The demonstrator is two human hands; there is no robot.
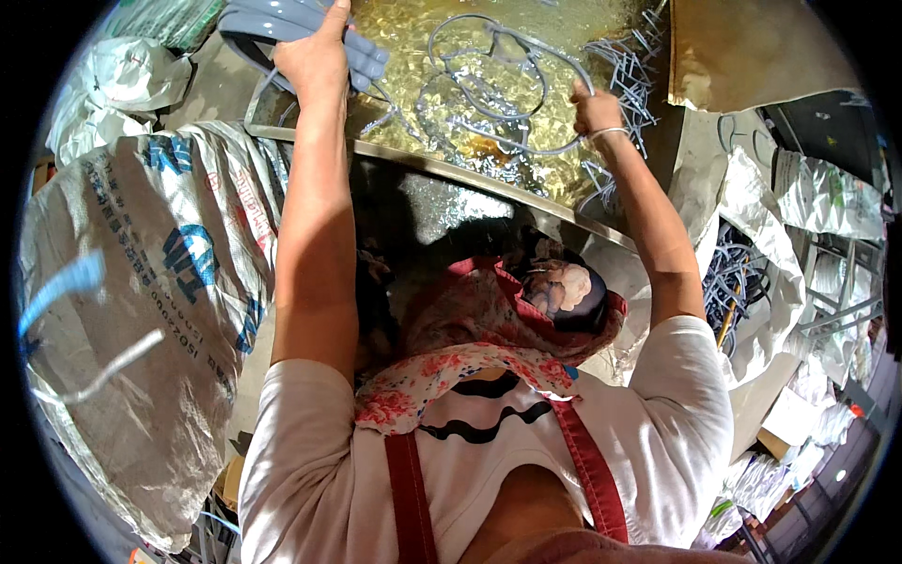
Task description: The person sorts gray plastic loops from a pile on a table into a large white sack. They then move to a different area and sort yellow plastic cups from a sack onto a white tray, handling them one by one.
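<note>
one thick grey coil (268, 19) is grasped in your left grip (314, 66), while your right grip (597, 111) clasps a looped grey cord (583, 76) above a wide metal-edged tray (554, 208).

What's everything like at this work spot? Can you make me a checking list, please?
Surface: metal basin, its yellowish inside shiny and seemingly wet.
Job's things: grey bundle at the basin's left; grey loop over its middle.
Clutter: thin grey pieces scattered along the basin's right side.
Hands: left hand grips the bundle; right hand grips the loop.
Cables: the loop could be cable or tubing; cannot tell.
Surroundings: printed sack at left; white sack holding grey strands at right.
</note>
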